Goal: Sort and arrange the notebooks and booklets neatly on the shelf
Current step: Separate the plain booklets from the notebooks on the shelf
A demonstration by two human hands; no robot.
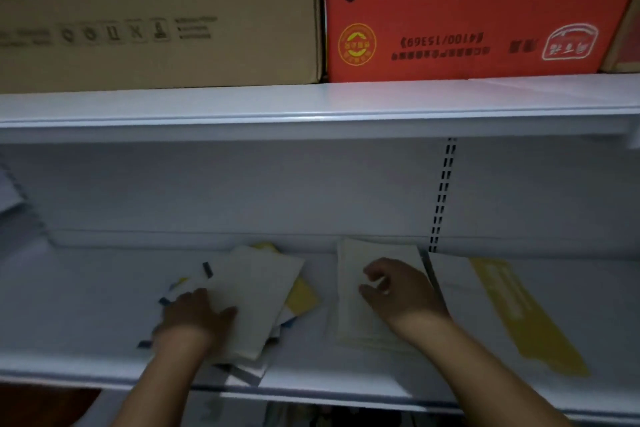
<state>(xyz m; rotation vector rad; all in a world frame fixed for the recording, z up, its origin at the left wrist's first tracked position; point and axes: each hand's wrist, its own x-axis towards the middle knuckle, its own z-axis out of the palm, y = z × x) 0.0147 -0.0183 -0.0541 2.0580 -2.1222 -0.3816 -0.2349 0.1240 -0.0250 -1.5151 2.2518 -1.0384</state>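
A loose, skewed pile of pale booklets (256, 288) with yellow and blue edges lies on the white shelf (86, 305) left of centre. My left hand (194, 319) rests flat on the pile's near left side. A squarer stack of pale notebooks (349, 308) lies to the right of it. My right hand (398, 291) sits on top of that stack with its fingers curled; whether it grips a notebook is unclear. A white and yellow booklet (519, 308) lies flat further right.
A brown carton (156, 10) and a red printed carton (467, 10) stand on the upper shelf board (311, 104). A slotted upright (441, 194) runs down the back panel. Spiral-bound pads (14, 198) lean at the far left.
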